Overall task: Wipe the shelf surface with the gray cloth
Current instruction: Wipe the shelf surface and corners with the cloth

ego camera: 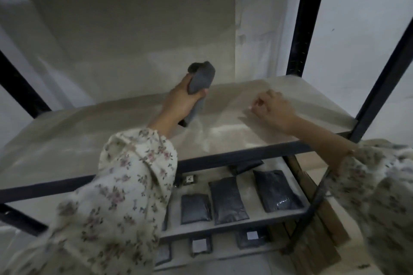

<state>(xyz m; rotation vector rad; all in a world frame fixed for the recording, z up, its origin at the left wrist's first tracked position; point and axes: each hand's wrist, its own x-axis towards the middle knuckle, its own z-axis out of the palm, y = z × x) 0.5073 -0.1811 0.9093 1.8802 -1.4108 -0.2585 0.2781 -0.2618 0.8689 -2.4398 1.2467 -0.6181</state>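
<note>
Head view, cloth: the gray cloth (200, 80) is bunched into a roll, raised above the far middle of the shelf surface (89, 140).
Left hand: the left hand (181, 102) is wrapped tight around the cloth's lower part (a tail hangs below the fist).
Right hand: the right hand (273, 108) rests on the shelf to the right, fingers curled loosely, holding nothing.
Sleeves: floral, both arms.
Lower shelf: dark packets (228, 201) lie in a row on the lower shelf (257, 222).
Frame: black uprights (306, 20) at right.
</note>
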